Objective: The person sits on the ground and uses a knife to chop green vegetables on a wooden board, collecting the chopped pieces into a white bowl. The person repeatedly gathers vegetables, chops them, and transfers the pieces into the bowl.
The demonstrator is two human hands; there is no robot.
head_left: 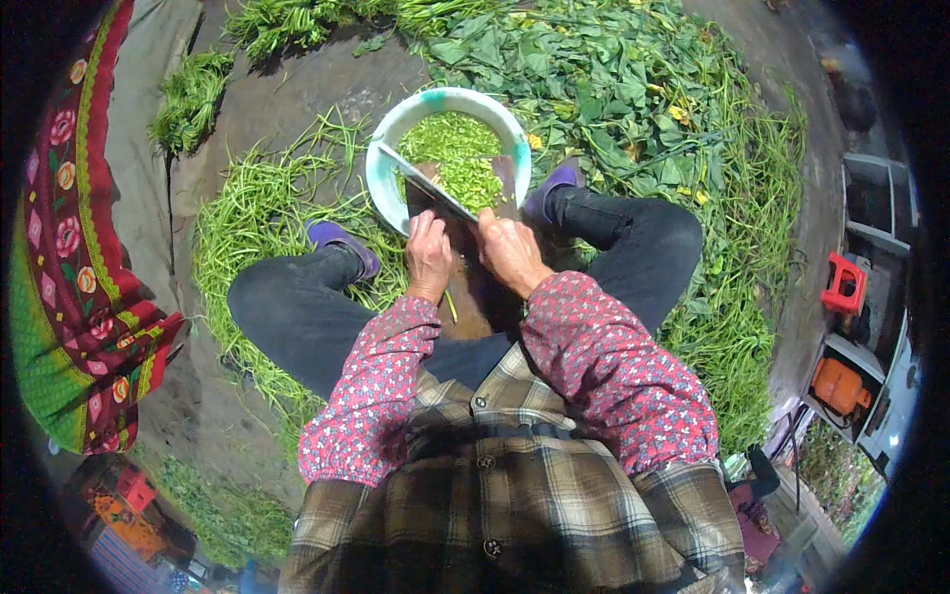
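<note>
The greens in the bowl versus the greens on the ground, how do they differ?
The greens in the bowl are chopped into small bits, a pale yellow-green; the greens on the ground are long, whole stems, darker green. The bowl's greens sit heaped within the white bowl; the ground's lie spread loosely around the person's legs. Both look like fresh plant matter.

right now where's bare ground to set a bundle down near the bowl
Bare ground lies up-left of the bowl, between the small heap of greens and the stems by the left knee. Right of the bowl, leaves crowd everything. Both hands fill the gap between the knees.
</note>
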